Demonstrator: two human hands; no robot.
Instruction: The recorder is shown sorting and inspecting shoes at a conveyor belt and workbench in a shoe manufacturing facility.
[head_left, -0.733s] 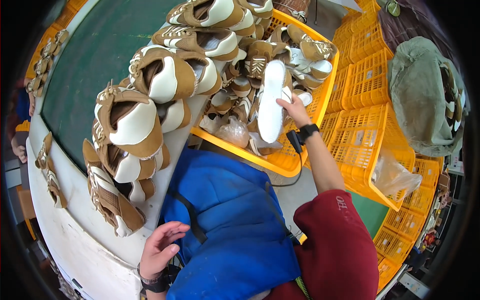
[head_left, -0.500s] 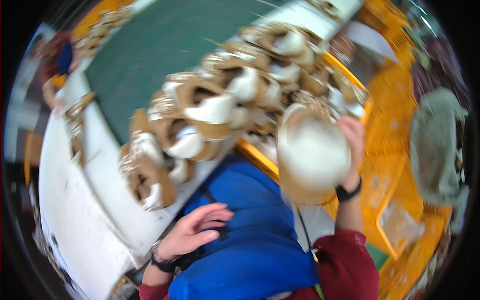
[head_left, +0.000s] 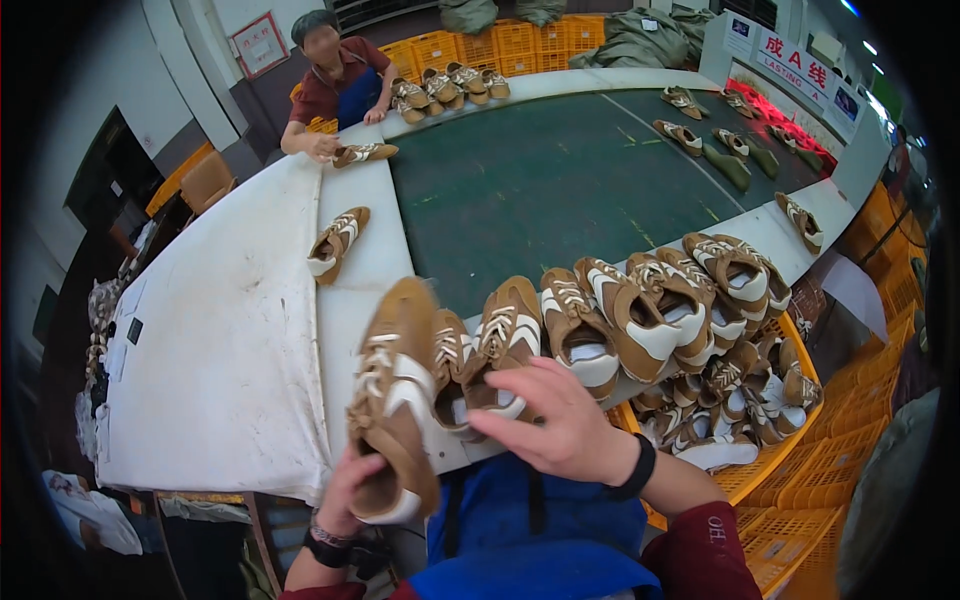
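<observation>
A brown-and-white lace-up sneaker point(head_left: 412, 375) is in my left hand point(head_left: 345, 492), toe pointing up and away from me. My left fingers wrap its heel, with the thumb at the shoe's opening. To its right hangs my right hand point(head_left: 565, 420), fingers stretched out and apart, holding nothing. Its fingertips overlap the heel of a matching sneaker point(head_left: 512, 318) on the white table edge; whether they touch is unclear. A smaller-looking sneaker point(head_left: 452, 350) stands partly hidden behind the held one. More sneakers point(head_left: 630, 320) line the edge to the right.
A yellow crate point(head_left: 745, 485) full of sneakers stands below the table at right. The green conveyor belt point(head_left: 530, 190) carries shoes at its far end. Across the white-covered table point(head_left: 220, 340), a co-worker point(head_left: 340, 85) reaches to a sneaker point(head_left: 362, 154). Yellow crates point(head_left: 800, 535) are stacked at right.
The view has swung up and left. My right hand, earlier on a sneaker over the crate, is now free of it at the table edge. My left hand, empty before, now grips a sneaker.
</observation>
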